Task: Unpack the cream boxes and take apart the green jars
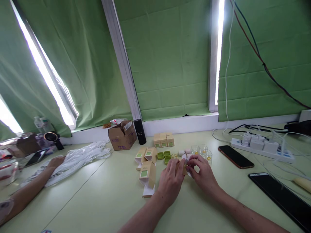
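Observation:
My left hand (172,177) and my right hand (202,172) meet over the table, fingers closed on a small kraft paper box with white flaps (189,174). Much of that box is hidden by my fingers. Left of my hands, a kraft box with a green label (147,171) lies with its white flap out, and two similar boxes (150,153) are behind it. Small green square trays (167,153) sit just beyond my left hand. Clear cups with yellow bits (203,150) and small pale pink pieces (188,151) are beyond my right hand.
Three closed kraft boxes (163,140) stand at the back near a black cylinder (140,132) and an open cardboard carton (122,136). A phone (235,156), a tablet (282,194) and a power strip (262,149) lie right. Another person's hand (57,161) rests on white material (80,160).

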